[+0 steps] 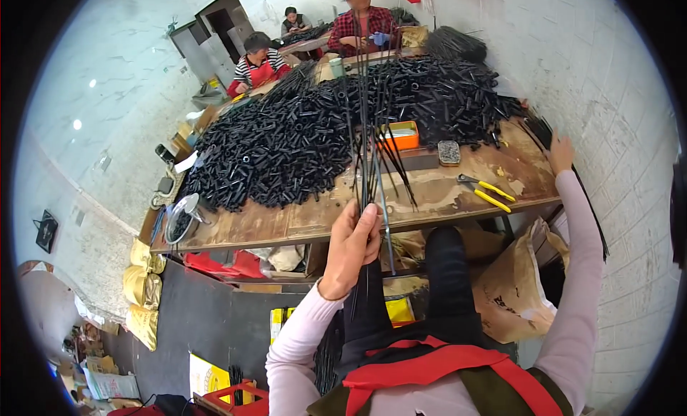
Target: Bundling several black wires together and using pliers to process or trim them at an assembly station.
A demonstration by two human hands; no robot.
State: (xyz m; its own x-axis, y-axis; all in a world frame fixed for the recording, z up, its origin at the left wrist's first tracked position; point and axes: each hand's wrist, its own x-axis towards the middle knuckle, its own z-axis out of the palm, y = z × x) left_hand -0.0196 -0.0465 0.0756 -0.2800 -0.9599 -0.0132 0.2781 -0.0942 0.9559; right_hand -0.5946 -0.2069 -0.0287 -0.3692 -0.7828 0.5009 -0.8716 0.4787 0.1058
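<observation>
My left hand [351, 241] is closed around a loose bunch of long thin black rods [365, 158]. They stand nearly upright in front of the table, fanning out at the top, and some ends hang below the hand. My right hand [562, 155] reaches out to the table's far right side, beside the wall. It is at a bundle of similar black rods [538, 128] lying along that edge. Its fingers are partly hidden, so whether it grips any rod is unclear. Cutting pliers with yellow handles [494, 195] lie on the tabletop between my hands.
A big heap of short black tubes [286, 140] covers much of the wooden table [300, 226]. Near it are an orange box [401, 135], a small container of metal bits [449, 153] and a silver bowl [183, 217]. A brown sack [515, 287] stands below. Several people work beyond.
</observation>
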